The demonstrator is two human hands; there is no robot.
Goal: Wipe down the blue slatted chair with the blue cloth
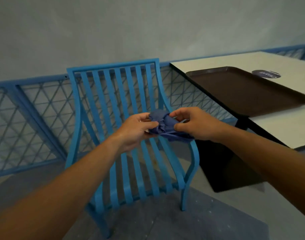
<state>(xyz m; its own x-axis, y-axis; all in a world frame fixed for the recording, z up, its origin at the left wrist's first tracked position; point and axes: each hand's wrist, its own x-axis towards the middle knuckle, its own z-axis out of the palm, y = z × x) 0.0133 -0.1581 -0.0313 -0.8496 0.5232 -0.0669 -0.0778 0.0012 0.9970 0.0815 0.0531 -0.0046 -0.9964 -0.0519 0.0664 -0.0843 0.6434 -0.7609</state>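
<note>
A bright blue slatted chair (113, 94) stands in front of me, its back toward a fence. Above the seat, both hands hold a crumpled dark blue cloth (163, 124). My left hand (136, 130) grips the cloth's left side with thumb and fingers. On the other side, my right hand (195, 123) pinches it, and a fold hangs under that hand near the chair's right armrest. The cloth is bunched between the hands and does not touch the slats that I can see.
A blue mesh fence (35, 108) runs behind the chair below a grey wall. To the right is a white table (290, 129) with a dark brown tray (243, 90) on it and a dark base beneath. Grey floor lies around the chair legs.
</note>
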